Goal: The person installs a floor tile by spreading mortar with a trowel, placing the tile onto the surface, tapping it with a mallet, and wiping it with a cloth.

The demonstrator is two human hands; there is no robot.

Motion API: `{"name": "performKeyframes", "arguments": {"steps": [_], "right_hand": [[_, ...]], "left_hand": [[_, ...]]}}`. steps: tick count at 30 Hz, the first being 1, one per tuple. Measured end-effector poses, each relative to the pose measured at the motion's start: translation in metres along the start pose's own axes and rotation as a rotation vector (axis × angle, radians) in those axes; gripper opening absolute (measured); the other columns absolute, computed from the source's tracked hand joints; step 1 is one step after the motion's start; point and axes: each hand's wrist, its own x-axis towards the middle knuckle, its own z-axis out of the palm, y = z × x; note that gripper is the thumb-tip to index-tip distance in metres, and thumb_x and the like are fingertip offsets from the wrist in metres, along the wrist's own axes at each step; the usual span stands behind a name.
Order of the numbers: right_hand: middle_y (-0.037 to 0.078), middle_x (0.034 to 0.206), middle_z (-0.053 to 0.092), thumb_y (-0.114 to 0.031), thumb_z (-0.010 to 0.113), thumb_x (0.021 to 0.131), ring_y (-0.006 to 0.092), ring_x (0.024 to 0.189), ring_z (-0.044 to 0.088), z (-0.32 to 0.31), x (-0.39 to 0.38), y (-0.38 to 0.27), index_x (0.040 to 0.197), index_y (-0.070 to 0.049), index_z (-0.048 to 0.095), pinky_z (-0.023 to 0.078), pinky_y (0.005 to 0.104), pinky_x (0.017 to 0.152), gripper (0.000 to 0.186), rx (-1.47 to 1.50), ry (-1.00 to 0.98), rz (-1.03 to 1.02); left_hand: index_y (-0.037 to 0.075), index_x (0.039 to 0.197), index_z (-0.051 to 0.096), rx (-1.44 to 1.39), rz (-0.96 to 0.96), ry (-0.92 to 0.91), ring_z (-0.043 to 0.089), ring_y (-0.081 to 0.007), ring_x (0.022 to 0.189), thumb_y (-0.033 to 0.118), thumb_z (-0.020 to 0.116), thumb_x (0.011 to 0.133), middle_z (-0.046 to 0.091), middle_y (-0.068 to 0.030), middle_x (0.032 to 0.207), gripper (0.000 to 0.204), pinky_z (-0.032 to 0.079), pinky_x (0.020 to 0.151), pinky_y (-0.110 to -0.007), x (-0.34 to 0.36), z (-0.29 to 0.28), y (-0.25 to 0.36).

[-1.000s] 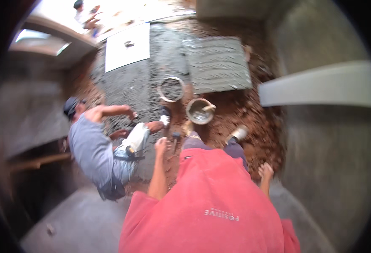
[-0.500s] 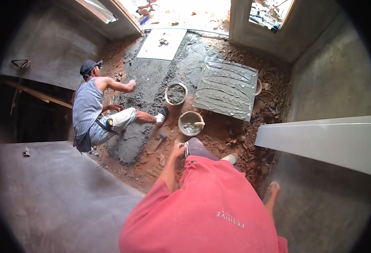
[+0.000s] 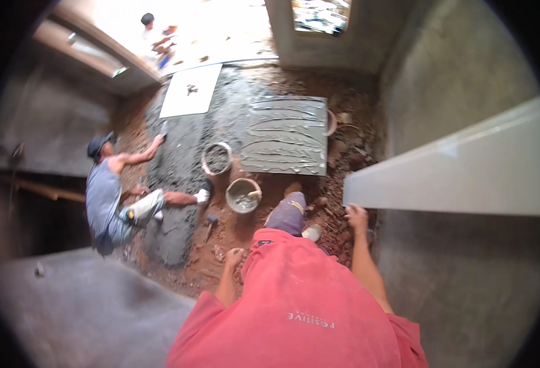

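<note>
My left hand [image 3: 234, 256] hangs beside my left thigh with the fingers curled in; nothing shows in it. My right hand [image 3: 357, 217] is raised at the near left corner of a long pale panel [image 3: 448, 175]; its fingers are partly bent and apart, and whether they touch the panel is unclear. Ahead of my feet lies a large square tile [image 3: 287, 136], its upward face spread with ridged grey mortar. Left of it stand a bucket of coarse mortar [image 3: 216, 158] and a nearer bucket [image 3: 243, 195] with wet paste and a handled tool inside.
A co-worker [image 3: 113, 193] squats at the left, one arm stretched over the wet mortar bed [image 3: 175, 211]. A white tile [image 3: 190, 91] lies on its far end. A hammer [image 3: 211, 227] rests on the reddish soil. Another person [image 3: 150, 30] is outside the doorway. Rubble lines the right wall.
My body and view have shifted forward and right, nearer the mortar-covered tile. My right hand has come up to the panel's corner. My left hand has dropped back from my thigh. The co-worker's arm reaches farther out.
</note>
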Motion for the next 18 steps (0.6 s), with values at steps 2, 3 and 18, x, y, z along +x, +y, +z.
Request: {"name": "performKeyframes", "arguments": {"steps": [2, 3, 18], "right_hand": [[0.009, 0.075, 0.061, -0.017, 0.060, 0.074, 0.0136, 0.057, 0.058, 0.011, -0.017, 0.050, 0.094, 0.001, 0.058, 0.046, 0.0271, 0.054, 0.027, -0.018, -0.013, -0.085], [0.010, 0.076, 0.062, -0.018, 0.060, 0.073, 0.0142, 0.058, 0.058, 0.016, -0.033, 0.032, 0.097, -0.001, 0.058, 0.046, 0.0279, 0.057, 0.029, 0.002, -0.106, 0.113], [0.005, 0.078, 0.060, -0.016, 0.055, 0.077, 0.0103, 0.054, 0.056, -0.060, -0.021, -0.029, 0.103, -0.002, 0.055, 0.042, 0.0207, 0.043, 0.030, 0.371, 0.383, 0.670]], "left_hand": [[0.001, 0.096, 0.056, 0.006, 0.060, -0.031, 0.055, -0.0129, 0.056, 0.020, 0.054, 0.080, 0.059, -0.0058, 0.073, 0.025, 0.045, 0.045, -0.024, 0.015, 0.007, 0.012], [0.001, 0.096, 0.056, 0.007, 0.048, -0.026, 0.055, -0.0129, 0.056, 0.020, 0.054, 0.080, 0.059, -0.0058, 0.073, 0.025, 0.045, 0.045, -0.024, 0.021, 0.007, 0.011], [0.002, 0.099, 0.053, -0.097, 0.239, -0.241, 0.055, -0.0127, 0.056, 0.024, 0.052, 0.082, 0.057, -0.0062, 0.076, 0.027, 0.046, 0.047, -0.023, 0.157, 0.015, 0.261]]}}
